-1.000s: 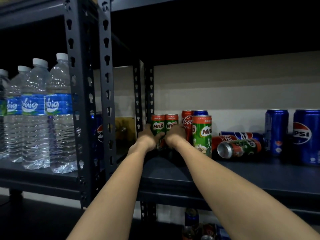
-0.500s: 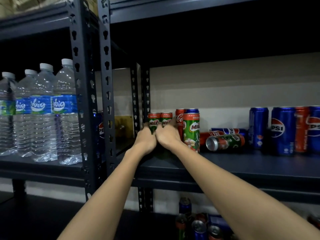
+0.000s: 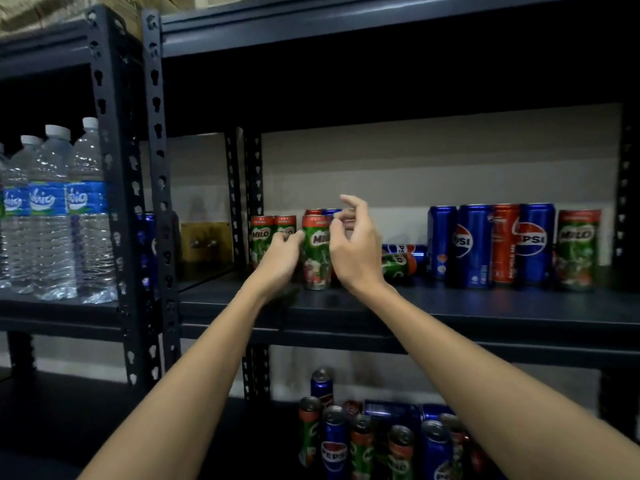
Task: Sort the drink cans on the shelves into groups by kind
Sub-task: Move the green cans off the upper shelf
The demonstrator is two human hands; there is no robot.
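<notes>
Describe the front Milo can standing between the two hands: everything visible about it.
The front Milo can is a slim metal-looking can, green with a red band at the top, white Milo lettering and a picture below. It stands upright on the dark shelf, near the front. The left hand touches its left side with its fingertips; the right hand hovers beside it with loosely curled fingers.

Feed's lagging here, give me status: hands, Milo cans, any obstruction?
Left hand touching front Milo can. Right hand open, holding nothing. Two Milo cans grouped behind. Toppled cans right.

Milo cans (image 3: pixel 273 237) left, Pepsi cans (image 3: pixel 474 245) right
</notes>
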